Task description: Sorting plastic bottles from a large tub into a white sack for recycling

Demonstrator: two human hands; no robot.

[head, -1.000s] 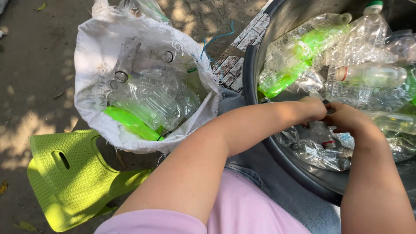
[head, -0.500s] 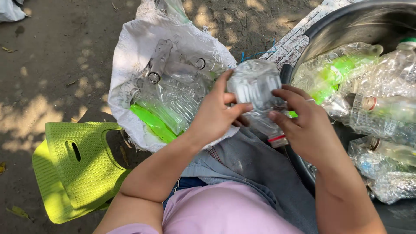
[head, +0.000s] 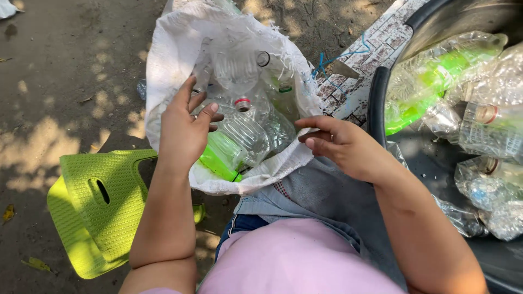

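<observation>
My left hand [head: 185, 128] hovers over the open white woven sack [head: 180, 32], fingers spread, holding nothing. Inside the sack lie several clear crushed plastic bottles [head: 248, 130] and a green bottle [head: 220, 158]. My right hand [head: 340, 144] rests at the sack's near right rim, fingers loosely curled, with nothing visible in it. To the right, a large dark metal basin [head: 378, 103] holds more crushed clear bottles [head: 482, 128] and a green one [head: 425, 90].
A lime-green plastic stool [head: 95, 207] lies on the dirt ground at lower left. A patterned brick-print sheet [head: 376, 49] sits between sack and basin. My knee in grey-blue fabric [head: 327, 198] is below the sack.
Both hands held a clear crushed bottle over the sack half a second ago. The bottle is now out of my hands, and my hands have parted, the left over the sack.
</observation>
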